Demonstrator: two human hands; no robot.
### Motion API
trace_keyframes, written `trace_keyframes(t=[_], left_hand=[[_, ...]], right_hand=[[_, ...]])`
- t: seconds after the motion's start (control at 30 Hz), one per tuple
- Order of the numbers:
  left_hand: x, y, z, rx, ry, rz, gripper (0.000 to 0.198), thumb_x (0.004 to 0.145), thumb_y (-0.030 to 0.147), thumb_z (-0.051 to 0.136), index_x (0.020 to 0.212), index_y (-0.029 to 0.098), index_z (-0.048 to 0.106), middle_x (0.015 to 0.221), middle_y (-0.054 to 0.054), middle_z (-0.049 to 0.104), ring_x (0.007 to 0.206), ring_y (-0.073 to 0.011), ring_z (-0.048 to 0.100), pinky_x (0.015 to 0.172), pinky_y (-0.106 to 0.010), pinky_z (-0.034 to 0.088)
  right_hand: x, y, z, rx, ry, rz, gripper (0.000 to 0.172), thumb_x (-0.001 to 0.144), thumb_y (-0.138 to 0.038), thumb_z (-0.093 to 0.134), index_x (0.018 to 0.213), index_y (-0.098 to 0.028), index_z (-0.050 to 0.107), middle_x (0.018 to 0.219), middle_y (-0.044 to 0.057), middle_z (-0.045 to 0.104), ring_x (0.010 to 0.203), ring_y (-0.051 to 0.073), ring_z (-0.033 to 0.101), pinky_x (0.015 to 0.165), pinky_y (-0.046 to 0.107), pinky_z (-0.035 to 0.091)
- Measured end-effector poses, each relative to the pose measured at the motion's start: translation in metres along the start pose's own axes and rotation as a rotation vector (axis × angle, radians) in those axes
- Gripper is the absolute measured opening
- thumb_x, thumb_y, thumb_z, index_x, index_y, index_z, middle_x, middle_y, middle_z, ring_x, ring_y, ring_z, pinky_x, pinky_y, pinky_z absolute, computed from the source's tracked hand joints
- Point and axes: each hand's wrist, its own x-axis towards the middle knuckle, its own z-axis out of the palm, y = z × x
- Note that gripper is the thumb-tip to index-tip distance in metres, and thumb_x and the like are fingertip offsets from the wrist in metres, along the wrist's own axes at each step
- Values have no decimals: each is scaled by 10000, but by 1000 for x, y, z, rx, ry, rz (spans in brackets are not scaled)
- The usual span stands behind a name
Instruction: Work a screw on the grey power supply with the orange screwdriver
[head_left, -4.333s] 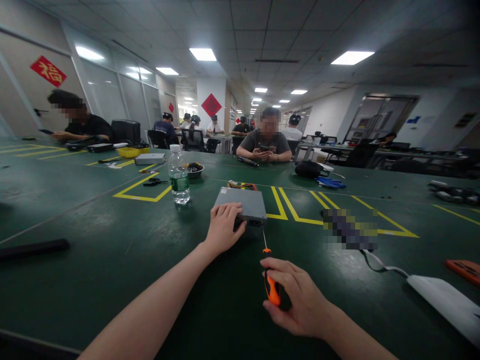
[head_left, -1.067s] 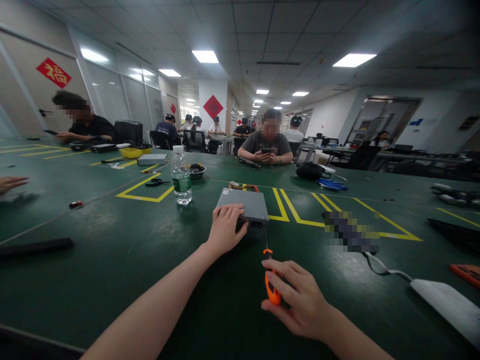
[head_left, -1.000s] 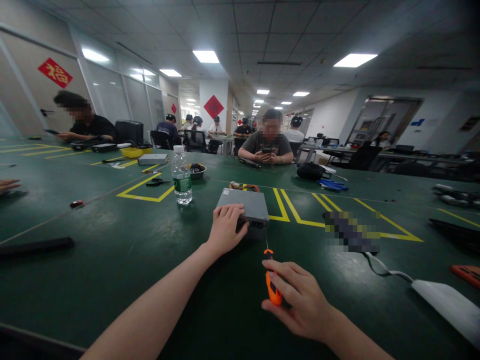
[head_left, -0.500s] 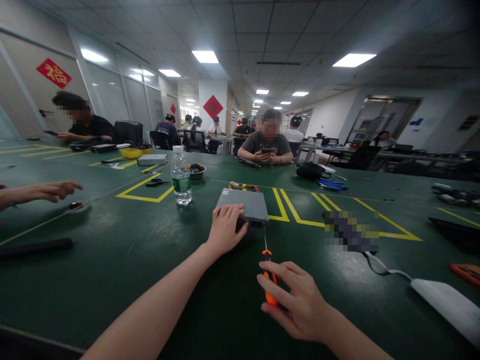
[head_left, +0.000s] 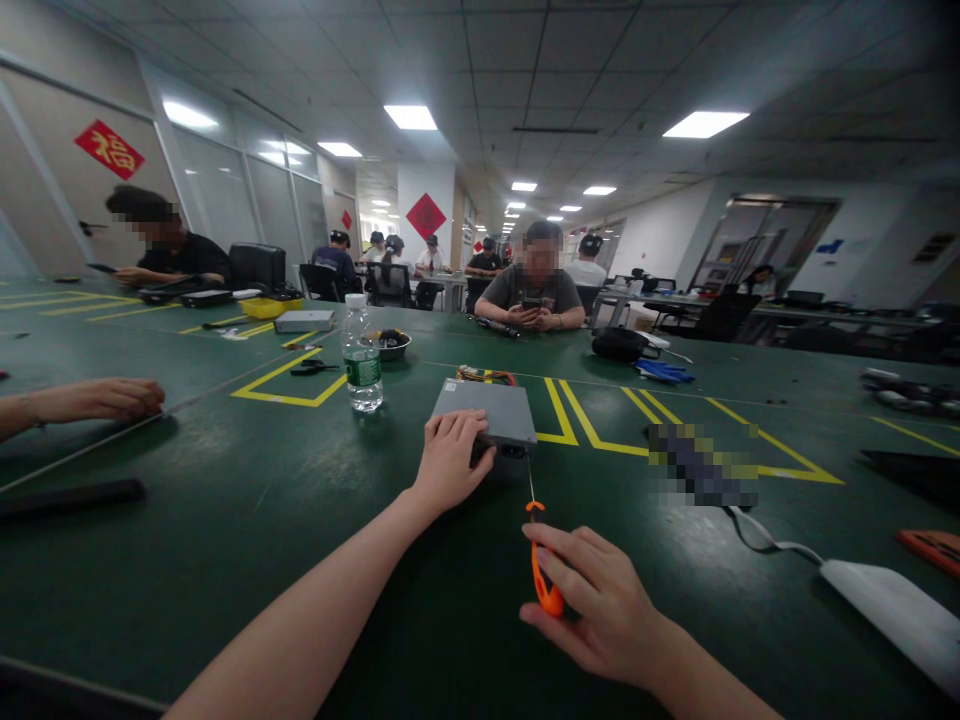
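- Gripping one orange-and-black screwdriver (head_left: pixel 553 600) with a thin metal shaft, the right hand (head_left: pixel 604 605) is holding the handle between thumb and fingers, which are partly hiding it.
- The shaft is pointing at the near right corner of one flat grey metal box (head_left: pixel 502 408); whether its tip is touching is too small to tell.
- The left hand (head_left: pixel 454 465) is clasping the box's near left edge, fingers lying on top, thumb reaching across the front beside one black socket (head_left: pixel 514 450).
- The box is sitting on the green tabletop (head_left: pixel 435 610), ahead of both hands, partly hiding one bundle of coloured wires (head_left: pixel 499 377) behind it.
- One clear plastic bottle (head_left: pixel 362 370) with a white cap and green label is standing upright left of the box, partly covering one round metal bowl (head_left: pixel 395 353); the bowl's contents are blurring together.
- Rightward, one long dark object (head_left: pixel 694 465) is showing only as pixelated blocks; one white cord (head_left: pixel 795 545) is running between it and one flat white block (head_left: pixel 889 610), cut off at the edge.
- Leftward, one co-worker's hand (head_left: pixel 105 398) is resting on the tabletop, its arm cut off; one black bar (head_left: pixel 71 498) is lying nearer, also cut off.
- Farther back, blue gloves (head_left: pixel 664 372) are lying crumpled, their number unclear.
- Across the table, one person (head_left: pixel 529 290) is holding a phone.
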Motion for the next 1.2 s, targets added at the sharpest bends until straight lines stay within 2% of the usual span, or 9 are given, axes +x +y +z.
trace_keyframes(t=[0.2,0.3,0.43,0.6,0.7,0.9,1.07,1.2], left_hand=[[0,0,0,9,-5,2,240,794,273,555,1025,231,509,1211,-24,573,1127,-214,467,953,-401,285],[0,0,0,10,-3,2,251,792,269,556,1035,229,507,1210,-31,572,1127,-218,468,953,-404,284],[0,-1,1,7,-5,11,246,799,278,550,1035,228,504,1210,-28,571,1129,-216,464,951,-401,283],[0,-1,2,11,5,10,237,798,281,555,1024,230,505,1206,-23,574,1127,-215,466,947,-401,287],[0,-1,2,13,7,9,233,800,281,552,1023,230,508,1204,-29,576,1130,-219,466,948,-402,288],[0,0,1,12,6,13,241,800,278,553,1031,226,509,1206,-29,575,1131,-218,465,950,-398,286],[0,0,1,17,6,6,237,799,280,554,1025,226,510,1208,-34,574,1125,-223,469,944,-401,288],[0,-1,2,15,9,13,236,795,281,557,1019,227,506,1205,-29,575,1123,-219,469,944,-398,285]], right_hand=[[-3,-1,-4,-56,-140,-16,320,920,-344,419,1146,-148,531,1135,180,558,920,230,601,705,336,518],[-1,-1,-6,-46,-167,-24,342,921,-305,376,1191,-150,518,1158,181,542,982,240,580,738,349,513],[1,0,-5,-35,-110,-46,300,902,-290,432,1123,-112,527,1119,202,570,901,236,600,686,354,510],[-2,2,0,26,10,-8,297,887,-272,486,1124,-97,449,1117,213,583,851,221,617,656,347,512],[-3,2,-1,45,7,26,311,890,-293,484,1136,-109,435,1120,193,584,926,227,607,724,354,516],[-2,3,-5,6,-110,-4,336,904,-294,391,1173,-116,486,1143,188,557,992,249,584,760,371,508],[-1,4,-3,20,-17,6,314,905,-309,432,1139,-101,460,1111,202,582,881,225,627,692,340,518],[-2,5,-1,63,29,56,310,902,-315,456,1136,-117,412,1109,197,594,855,209,649,697,335,525]])
